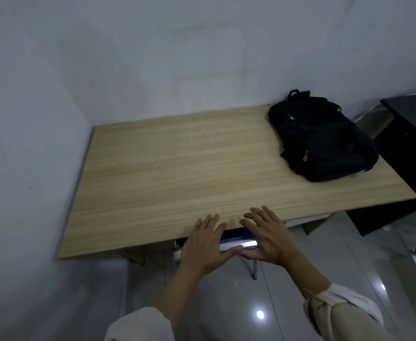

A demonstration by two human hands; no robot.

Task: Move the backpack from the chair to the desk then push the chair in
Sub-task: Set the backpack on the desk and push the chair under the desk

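Head view. Nearest the camera, two forearms in rolled cream sleeves reach forward toward the desk's near edge. The left hand (205, 244) and right hand (266, 236) are both spread wide, fingers splayed and flat, holding nothing. Their thumbs and palms appear to rest on the top rail of the blue-backed chair with metal frame (236, 243), which sits mostly under the near edge of the light wood-grain rectangular desk (167, 166); firm contact cannot be confirmed. One chair leg shows below the desk edge, on the glossy tiled floor.

The black fabric backpack with orange zipper pulls (322, 139) lies flat on the desk's far right corner, well apart from the hands.

Assessment: the first step looks complete; the chair push is in hand and close to finished. The next move calls for a short, even push with both palms until the chair back meets the desk edge.
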